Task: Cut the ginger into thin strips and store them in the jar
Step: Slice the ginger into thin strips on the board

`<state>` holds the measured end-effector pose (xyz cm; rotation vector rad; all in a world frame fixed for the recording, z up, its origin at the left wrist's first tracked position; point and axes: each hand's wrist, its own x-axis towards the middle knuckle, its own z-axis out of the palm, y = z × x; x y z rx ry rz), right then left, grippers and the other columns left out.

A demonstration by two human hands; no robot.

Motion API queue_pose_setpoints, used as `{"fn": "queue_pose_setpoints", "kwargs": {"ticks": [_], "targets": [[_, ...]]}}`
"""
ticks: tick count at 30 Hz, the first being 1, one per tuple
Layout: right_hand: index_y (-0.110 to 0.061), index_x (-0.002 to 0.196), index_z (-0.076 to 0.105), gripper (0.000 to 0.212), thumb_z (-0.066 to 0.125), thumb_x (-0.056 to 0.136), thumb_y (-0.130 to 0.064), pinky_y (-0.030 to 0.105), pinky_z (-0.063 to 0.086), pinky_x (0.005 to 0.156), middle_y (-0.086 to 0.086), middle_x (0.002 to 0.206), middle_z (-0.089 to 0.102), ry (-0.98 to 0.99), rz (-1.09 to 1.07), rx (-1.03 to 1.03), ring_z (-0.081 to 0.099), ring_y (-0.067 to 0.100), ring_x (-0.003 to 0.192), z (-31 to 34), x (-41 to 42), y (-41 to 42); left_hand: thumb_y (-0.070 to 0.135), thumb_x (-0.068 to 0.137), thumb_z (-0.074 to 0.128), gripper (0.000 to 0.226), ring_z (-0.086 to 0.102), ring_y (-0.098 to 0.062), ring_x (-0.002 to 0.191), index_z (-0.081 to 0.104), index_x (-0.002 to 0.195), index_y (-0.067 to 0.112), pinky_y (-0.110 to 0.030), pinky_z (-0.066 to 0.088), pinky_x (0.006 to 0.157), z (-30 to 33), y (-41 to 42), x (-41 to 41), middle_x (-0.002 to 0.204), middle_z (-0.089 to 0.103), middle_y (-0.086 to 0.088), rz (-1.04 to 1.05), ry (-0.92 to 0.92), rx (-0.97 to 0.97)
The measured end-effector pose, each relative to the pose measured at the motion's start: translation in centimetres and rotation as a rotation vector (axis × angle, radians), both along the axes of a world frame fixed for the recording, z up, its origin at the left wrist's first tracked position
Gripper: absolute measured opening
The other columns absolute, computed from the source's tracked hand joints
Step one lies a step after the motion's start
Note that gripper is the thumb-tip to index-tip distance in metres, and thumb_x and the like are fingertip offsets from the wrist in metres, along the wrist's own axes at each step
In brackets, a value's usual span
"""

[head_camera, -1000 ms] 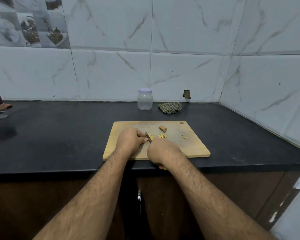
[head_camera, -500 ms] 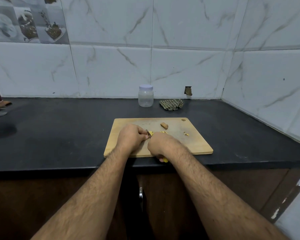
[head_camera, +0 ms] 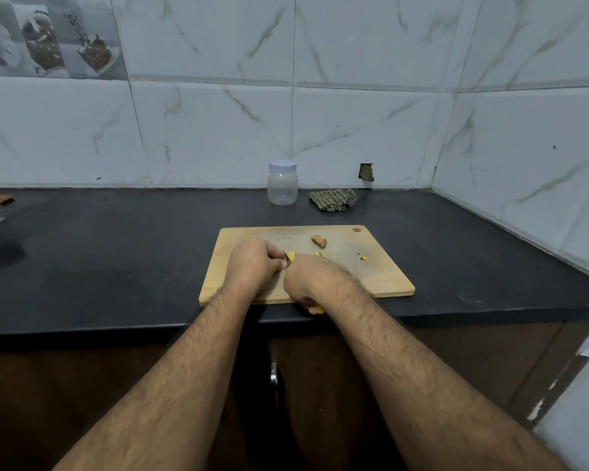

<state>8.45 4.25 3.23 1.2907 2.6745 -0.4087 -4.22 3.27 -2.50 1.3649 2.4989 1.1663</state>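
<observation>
cutting underway | left hand (head_camera: 252, 266) fingers pinch ginger (head_camera: 290, 256) on board (head_camera: 381, 277) | right hand (head_camera: 312, 283) fingers curl round knife (head_camera: 287, 258) | uncut piece (head_camera: 319, 241) left | jar (head_camera: 282, 183) behind board, lidded, looks empty

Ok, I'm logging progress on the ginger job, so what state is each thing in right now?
jar: lid on, looks empty, upright by the wall.
cutting board: flat on the counter, in use.
ginger chunk: uncut, lying apart on the board.
cut ginger: yellow pieces on the board, not yet in the jar.
knife: blade down at the ginger.
left hand: curled, steadying the ginger.
right hand: grips the knife handle.
cloth: crumpled.
</observation>
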Motion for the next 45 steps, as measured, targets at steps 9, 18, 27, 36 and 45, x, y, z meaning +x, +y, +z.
{"fn": "queue_pose_setpoints", "kwargs": {"ticks": [9,18,27,36,45], "targets": [[-0.004,0.122,0.056,0.032,0.049,0.091,-0.001,0.03,0.05,0.057,0.007,0.062,0.06,0.022,-0.028,0.0,0.055,0.018,0.05,-0.2,1.3,-0.4,0.023,0.084,0.075,0.014,0.065,-0.009,0.092,0.079,0.097,0.022,-0.025,0.049,0.08,0.1,-0.2,0.2,0.1,0.075,0.007,0.026,0.0,-0.007],[-0.007,0.088,0.048,0.007,0.047,0.095,-0.008,0.031,0.052,0.063,0.006,0.068,0.061,0.033,-0.058,-0.021,0.056,0.016,0.052,-0.8,2.4,-0.1,0.025,0.084,0.075,0.018,0.062,-0.009,0.094,0.078,0.102,0.022,-0.023,0.044,0.079,0.2,-0.2,0.3,0.105,0.074,0.007,0.042,-0.002,-0.019],[-0.007,0.074,0.049,0.017,0.046,0.09,-0.003,0.039,0.056,0.075,0.012,0.07,0.062,0.082,0.009,-0.059,0.062,0.028,0.07,-0.9,3.3,0.9,0.024,0.085,0.073,0.015,0.06,-0.007,0.09,0.078,0.1,0.026,-0.024,0.046,0.078,0.2,-0.2,0.3,0.101,0.074,0.01,0.036,-0.029,0.005],[-0.005,0.08,0.061,0.018,0.047,0.091,-0.009,0.035,0.058,0.071,0.005,0.055,0.063,0.136,-0.129,-0.068,0.061,0.02,0.055,-0.9,4.7,2.7,0.027,0.086,0.073,0.023,0.056,-0.003,0.091,0.075,0.109,0.023,-0.023,0.044,0.083,0.3,-0.4,0.8,0.109,0.072,0.008,0.048,-0.011,0.016],[-0.005,0.084,0.06,0.023,0.041,0.095,-0.014,0.036,0.055,0.071,0.006,0.067,0.064,0.17,-0.117,-0.122,0.059,0.019,0.058,-0.8,4.3,3.2,0.042,0.085,0.071,0.028,0.061,-0.015,0.099,0.073,0.103,0.019,-0.035,0.048,0.089,0.8,-0.7,1.0,0.101,0.067,0.0,-0.002,0.04,-0.09]]}}
